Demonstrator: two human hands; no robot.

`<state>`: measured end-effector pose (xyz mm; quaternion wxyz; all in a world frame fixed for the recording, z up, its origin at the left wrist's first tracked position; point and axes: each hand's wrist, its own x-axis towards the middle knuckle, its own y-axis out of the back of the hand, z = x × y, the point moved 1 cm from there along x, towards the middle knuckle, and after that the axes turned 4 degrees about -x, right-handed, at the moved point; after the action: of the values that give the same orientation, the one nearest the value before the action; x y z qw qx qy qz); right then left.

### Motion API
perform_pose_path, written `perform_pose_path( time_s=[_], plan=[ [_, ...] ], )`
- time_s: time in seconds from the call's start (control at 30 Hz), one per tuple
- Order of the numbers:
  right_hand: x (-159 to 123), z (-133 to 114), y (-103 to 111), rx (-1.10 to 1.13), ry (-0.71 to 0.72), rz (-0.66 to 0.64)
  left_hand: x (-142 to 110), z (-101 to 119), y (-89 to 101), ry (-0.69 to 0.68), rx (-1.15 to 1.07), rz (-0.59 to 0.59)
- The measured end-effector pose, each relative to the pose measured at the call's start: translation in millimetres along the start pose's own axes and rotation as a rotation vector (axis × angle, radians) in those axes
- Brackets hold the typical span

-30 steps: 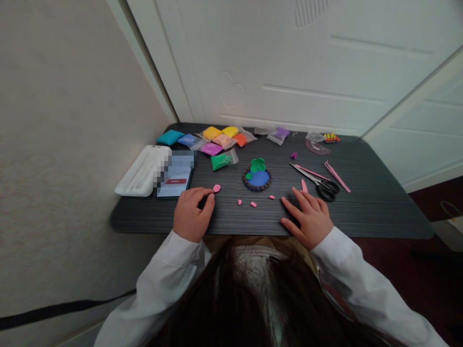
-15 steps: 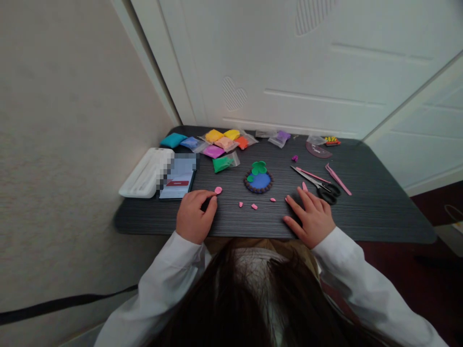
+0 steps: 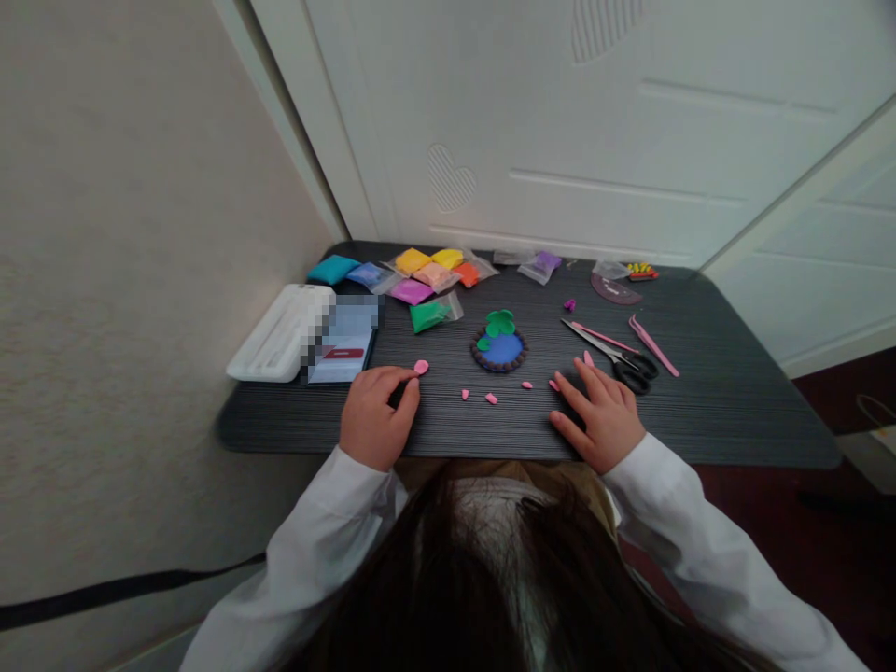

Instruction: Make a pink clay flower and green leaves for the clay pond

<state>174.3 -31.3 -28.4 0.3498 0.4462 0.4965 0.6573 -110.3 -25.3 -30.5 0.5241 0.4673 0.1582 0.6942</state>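
Lower centre-left: left hand [image 3: 378, 417] lies curled over the table [image 3: 462, 437] edge, fingertips at pink disc [image 3: 421, 367]; cannot tell if gripping. Centre: pink bits [image 3: 491, 399] spread, room between hands. Centre-right: right hand [image 3: 600, 411] splayed open, scissors [image 3: 634, 372] just beside.

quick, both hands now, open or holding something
Left hand: at the pink clay disc, grip cannot be told.
Right hand: open, at a pink clay bit.
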Motion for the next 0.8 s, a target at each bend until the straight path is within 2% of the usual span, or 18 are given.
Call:
perform_pose_path(
  time_s=[0.23, 0.4, 0.53, 0.8],
  plan=[
    [4, 12, -1, 0.002, 0.048, 0.031, 0, 1, 0.1, 0.007, 0.008, 0.002],
    [5, 10, 2, -0.006, 0.113, -0.005, 0, 1, 0.4, 0.007, 0.003, -0.004],
    [6, 12, 2, -0.025, 0.059, -0.025, 0, 1, 0.4, 0.005, 0.013, -0.004],
    [4, 0, 2, 0.049, 0.126, -0.027, 0, 0, -0.1, -0.011, 0.024, 0.0]
  ],
)
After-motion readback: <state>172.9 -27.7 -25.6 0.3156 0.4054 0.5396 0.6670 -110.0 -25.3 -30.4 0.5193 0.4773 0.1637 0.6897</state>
